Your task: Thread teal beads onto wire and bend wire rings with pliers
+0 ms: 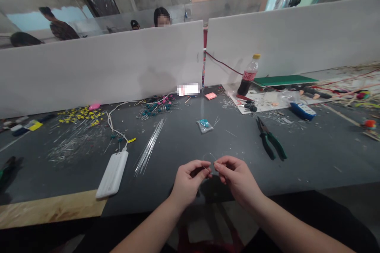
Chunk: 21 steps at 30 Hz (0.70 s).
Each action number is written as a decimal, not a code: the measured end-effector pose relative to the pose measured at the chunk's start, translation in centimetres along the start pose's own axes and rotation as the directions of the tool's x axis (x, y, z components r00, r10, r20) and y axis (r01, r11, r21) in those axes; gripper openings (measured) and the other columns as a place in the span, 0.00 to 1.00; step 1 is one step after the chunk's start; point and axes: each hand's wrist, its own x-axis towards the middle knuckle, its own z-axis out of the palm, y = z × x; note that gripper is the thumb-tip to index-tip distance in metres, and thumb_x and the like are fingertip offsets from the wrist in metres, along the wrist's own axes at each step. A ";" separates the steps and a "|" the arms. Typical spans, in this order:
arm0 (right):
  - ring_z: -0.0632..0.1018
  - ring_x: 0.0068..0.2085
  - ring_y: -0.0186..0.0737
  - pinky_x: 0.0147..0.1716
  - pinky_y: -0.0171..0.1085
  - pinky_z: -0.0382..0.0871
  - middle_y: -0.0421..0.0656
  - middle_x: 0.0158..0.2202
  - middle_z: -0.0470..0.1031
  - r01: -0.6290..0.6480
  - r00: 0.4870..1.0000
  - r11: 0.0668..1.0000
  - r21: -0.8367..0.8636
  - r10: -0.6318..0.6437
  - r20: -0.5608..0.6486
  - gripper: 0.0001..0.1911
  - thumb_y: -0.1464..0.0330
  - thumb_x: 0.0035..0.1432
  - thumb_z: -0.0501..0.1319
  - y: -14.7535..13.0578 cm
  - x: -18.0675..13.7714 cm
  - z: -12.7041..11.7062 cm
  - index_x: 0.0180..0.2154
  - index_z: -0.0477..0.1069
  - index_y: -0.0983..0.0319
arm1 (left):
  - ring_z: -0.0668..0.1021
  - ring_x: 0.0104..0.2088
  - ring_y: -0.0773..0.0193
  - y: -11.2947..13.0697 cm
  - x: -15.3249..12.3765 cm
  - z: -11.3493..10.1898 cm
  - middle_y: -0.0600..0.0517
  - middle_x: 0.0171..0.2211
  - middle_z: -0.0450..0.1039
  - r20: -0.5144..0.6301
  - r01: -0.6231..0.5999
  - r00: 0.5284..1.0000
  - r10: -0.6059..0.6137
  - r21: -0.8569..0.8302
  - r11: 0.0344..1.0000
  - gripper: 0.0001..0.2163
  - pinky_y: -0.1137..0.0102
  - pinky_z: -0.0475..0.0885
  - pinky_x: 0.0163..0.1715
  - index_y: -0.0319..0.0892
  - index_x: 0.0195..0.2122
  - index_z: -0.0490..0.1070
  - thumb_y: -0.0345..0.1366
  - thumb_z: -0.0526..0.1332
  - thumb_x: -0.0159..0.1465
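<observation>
1. The left hand [190,180] is over the near edge of the dark worktop [311,158]. Its fingers are curled in, and the thumb and forefinger are pinched on one end of a thin wire [209,153].
2. The right hand [234,178] is just beside the left one, with the fingertips of the two hands almost touching. It is curled in the same way and pinches the other end of the thin wire.
3. The thin wire makes a small arch that rises above the two hands, in front of the person and above the worktop.
4. To the right of the hands, well apart, a pair of green-handled pliers [271,140] lies flat on the worktop.
5. Behind the hands lies a small clear bag [204,125] with teal pieces inside.
6. To the left of the hands, a bundle of straight wires [150,146] lies at an angle, and near it is a flat white box [113,174] with a white cable going into it.
7. Farther to the left, small yellow pieces [80,114] are spread out. Teal and pink pieces [156,108] lie near the white partition [101,67].
8. A cola bottle [248,76] stands upright at the back right, near the partition.
</observation>
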 end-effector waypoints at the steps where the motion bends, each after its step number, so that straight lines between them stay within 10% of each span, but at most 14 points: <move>1: 0.65 0.18 0.27 0.18 0.29 0.57 0.35 0.16 0.66 -0.002 1.000 1.000 -0.002 0.002 0.000 0.15 0.61 0.41 0.73 0.0 0.1 0.0 0.25 0.74 0.64 | 0.79 0.30 0.64 0.0 -0.1 0.1 0.50 0.29 0.78 -0.019 0.009 1.000 -0.009 -0.015 1.000 0.06 0.70 0.75 0.35 0.40 0.34 0.78 0.35 0.67 0.56; 13: 0.66 0.19 0.27 0.19 0.29 0.57 0.35 0.17 0.67 0.023 1.000 1.000 -0.017 -0.023 0.004 0.14 0.61 0.43 0.72 0.2 0.0 0.0 0.27 0.74 0.64 | 0.78 0.30 0.68 0.1 -0.8 1.3 0.53 0.28 0.77 -0.039 0.153 0.981 -0.191 -0.459 0.875 0.09 0.73 0.70 0.36 0.42 0.34 0.63 0.34 0.65 0.59; 21: 0.66 0.18 0.29 0.18 0.30 0.56 0.37 0.18 0.69 0.045 0.996 0.990 -0.132 -0.034 0.082 0.12 0.61 0.47 0.70 0.4 -0.2 -0.3 0.26 0.73 0.63 | 0.74 0.24 0.71 -0.4 -0.2 1.0 0.55 0.24 0.74 0.025 0.247 0.964 -0.263 -0.439 0.864 0.14 0.76 0.67 0.29 0.41 0.35 0.64 0.35 0.69 0.55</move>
